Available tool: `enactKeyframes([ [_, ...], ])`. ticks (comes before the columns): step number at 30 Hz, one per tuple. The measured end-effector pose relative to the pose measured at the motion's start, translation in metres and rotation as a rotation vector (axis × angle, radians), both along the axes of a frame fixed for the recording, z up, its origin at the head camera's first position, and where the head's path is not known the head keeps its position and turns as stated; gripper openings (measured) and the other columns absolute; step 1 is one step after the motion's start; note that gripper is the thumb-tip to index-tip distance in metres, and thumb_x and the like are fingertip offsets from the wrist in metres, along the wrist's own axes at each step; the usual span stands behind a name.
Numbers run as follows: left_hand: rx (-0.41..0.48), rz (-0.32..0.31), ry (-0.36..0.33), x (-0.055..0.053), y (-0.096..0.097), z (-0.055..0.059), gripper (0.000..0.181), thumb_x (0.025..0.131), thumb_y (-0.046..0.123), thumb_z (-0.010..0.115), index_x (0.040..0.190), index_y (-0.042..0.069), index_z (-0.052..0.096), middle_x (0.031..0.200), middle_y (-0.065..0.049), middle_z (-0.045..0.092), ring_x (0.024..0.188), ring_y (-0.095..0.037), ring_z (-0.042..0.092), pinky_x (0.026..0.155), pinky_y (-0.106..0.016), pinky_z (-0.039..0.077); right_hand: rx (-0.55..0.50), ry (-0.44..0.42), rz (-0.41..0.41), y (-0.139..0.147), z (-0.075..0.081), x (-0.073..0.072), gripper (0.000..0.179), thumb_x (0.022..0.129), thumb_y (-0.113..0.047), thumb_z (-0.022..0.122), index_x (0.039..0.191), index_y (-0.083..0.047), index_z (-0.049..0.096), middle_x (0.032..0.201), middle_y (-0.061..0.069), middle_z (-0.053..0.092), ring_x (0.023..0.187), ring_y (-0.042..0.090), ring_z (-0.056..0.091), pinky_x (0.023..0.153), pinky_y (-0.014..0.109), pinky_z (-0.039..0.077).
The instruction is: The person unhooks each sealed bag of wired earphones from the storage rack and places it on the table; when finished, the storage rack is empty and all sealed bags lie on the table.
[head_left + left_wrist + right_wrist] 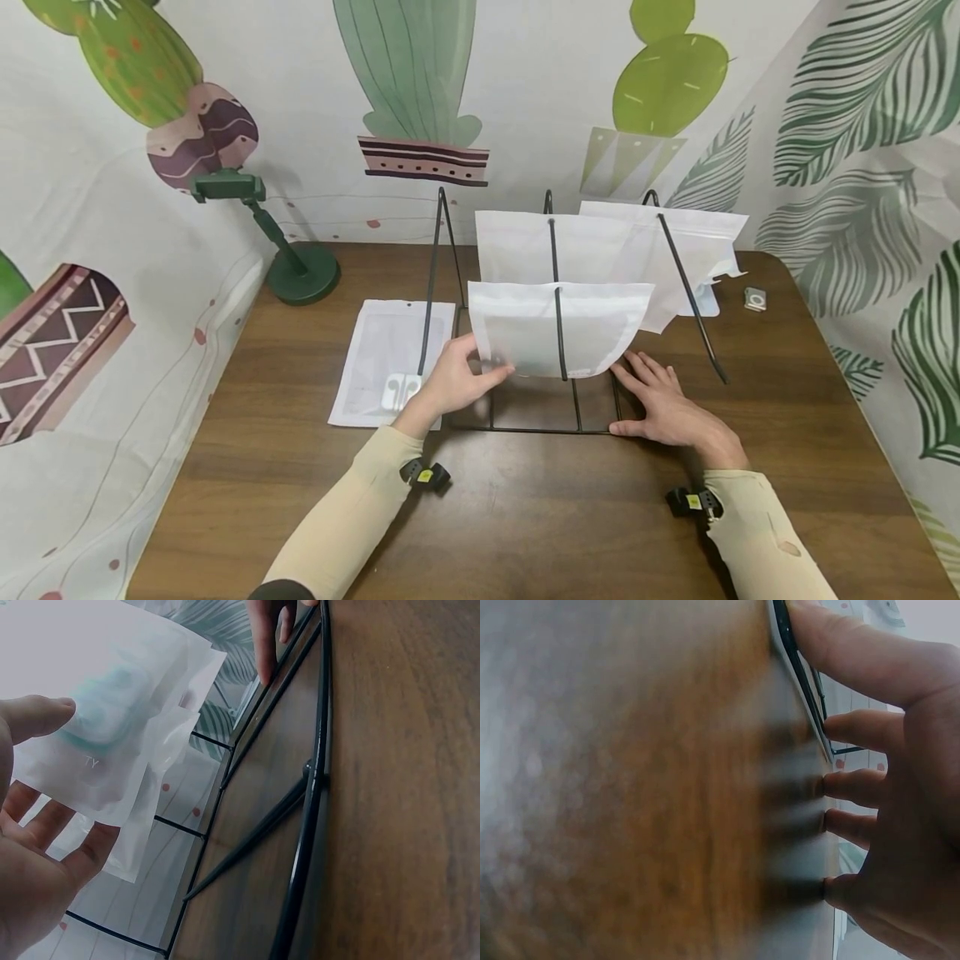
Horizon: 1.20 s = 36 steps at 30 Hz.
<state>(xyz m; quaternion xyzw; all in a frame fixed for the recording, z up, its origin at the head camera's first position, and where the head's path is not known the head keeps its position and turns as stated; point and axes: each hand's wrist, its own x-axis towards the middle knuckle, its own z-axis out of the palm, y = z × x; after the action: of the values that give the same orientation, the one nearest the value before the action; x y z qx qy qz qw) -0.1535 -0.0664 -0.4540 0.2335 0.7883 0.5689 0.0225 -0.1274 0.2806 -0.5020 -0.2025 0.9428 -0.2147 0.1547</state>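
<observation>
A black wire display rack (551,431) stands on the table, with long prongs sloping forward. On its middle prong hang white zip pouches; the front one (562,333) is frosted, and a pale green rounded item shows dimly through it in the left wrist view. My left hand (453,379) holds that front pouch by its lower left edge, thumb in front and fingertips hidden behind. My right hand (660,408) lies with fingers spread on the table, its thumb touching the rack's front right corner. Another white pouch (517,242) hangs farther back on the middle prong.
Left of the rack, a flat white pouch (367,346) lies under a small white earphone case (400,392). More pouches (645,250) hang on the right prong. A green phone stand (302,273) is back left; a small square watch-like item (755,298) is back right.
</observation>
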Motion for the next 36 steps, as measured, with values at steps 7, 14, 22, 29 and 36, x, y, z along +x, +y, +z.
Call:
enactKeyframes([
  [7, -0.006, -0.017, 0.044, -0.004, -0.002, -0.017, 0.018, 0.08, 0.004, 0.077, 0.095, 0.003, 0.065, 0.097, -0.013, 0.07, 0.088, -0.024, 0.067, 0.077, -0.039, 0.059, -0.006, -0.009, -0.004, 0.0, 0.001, 0.001, 0.101, 0.078, -0.055, 0.074, 0.156, -0.014, 0.023, 0.161, 0.026, 0.007, 0.146, 0.049, 0.004, 0.108, 0.074, 0.002],
  [14, 0.03, -0.05, 0.11, -0.004, -0.007, -0.021, 0.016, 0.081, 0.01, 0.078, 0.093, 0.007, 0.066, 0.094, -0.008, 0.07, 0.085, -0.018, 0.067, 0.074, -0.03, 0.059, -0.007, 0.0, -0.002, 0.0, 0.001, 0.0, 0.101, 0.078, -0.054, 0.075, 0.155, -0.014, 0.024, 0.161, 0.026, 0.006, 0.146, 0.049, 0.004, 0.108, 0.074, 0.002],
  [22, -0.003, -0.057, 0.15, -0.002, -0.01, -0.021, 0.013, 0.082, 0.011, 0.077, 0.09, 0.008, 0.067, 0.093, -0.006, 0.071, 0.084, -0.016, 0.066, 0.075, -0.028, 0.057, -0.013, 0.004, 0.005, 0.0, 0.001, -0.001, 0.1, 0.079, -0.054, 0.075, 0.156, -0.018, 0.022, 0.162, 0.022, 0.002, 0.146, 0.049, 0.003, 0.108, 0.075, 0.002],
  [29, -0.004, -0.07, 0.151, 0.004, -0.011, -0.019, 0.014, 0.082, 0.01, 0.076, 0.092, 0.008, 0.067, 0.096, -0.007, 0.071, 0.085, -0.017, 0.067, 0.075, -0.028, 0.058, -0.027, 0.004, 0.005, 0.0, 0.001, 0.0, 0.097, 0.079, -0.053, 0.075, 0.155, -0.018, 0.026, 0.164, 0.014, 0.005, 0.147, 0.046, 0.003, 0.107, 0.076, 0.002],
  [36, -0.012, -0.074, 0.169, 0.01, -0.01, -0.02, 0.015, 0.081, 0.011, 0.077, 0.092, 0.009, 0.067, 0.097, -0.007, 0.071, 0.085, -0.017, 0.067, 0.078, -0.027, 0.057, -0.037, 0.022, 0.006, 0.0, -0.002, 0.0, 0.089, 0.078, -0.051, 0.076, 0.149, -0.012, 0.039, 0.159, 0.02, 0.019, 0.145, 0.046, 0.009, 0.106, 0.076, 0.005],
])
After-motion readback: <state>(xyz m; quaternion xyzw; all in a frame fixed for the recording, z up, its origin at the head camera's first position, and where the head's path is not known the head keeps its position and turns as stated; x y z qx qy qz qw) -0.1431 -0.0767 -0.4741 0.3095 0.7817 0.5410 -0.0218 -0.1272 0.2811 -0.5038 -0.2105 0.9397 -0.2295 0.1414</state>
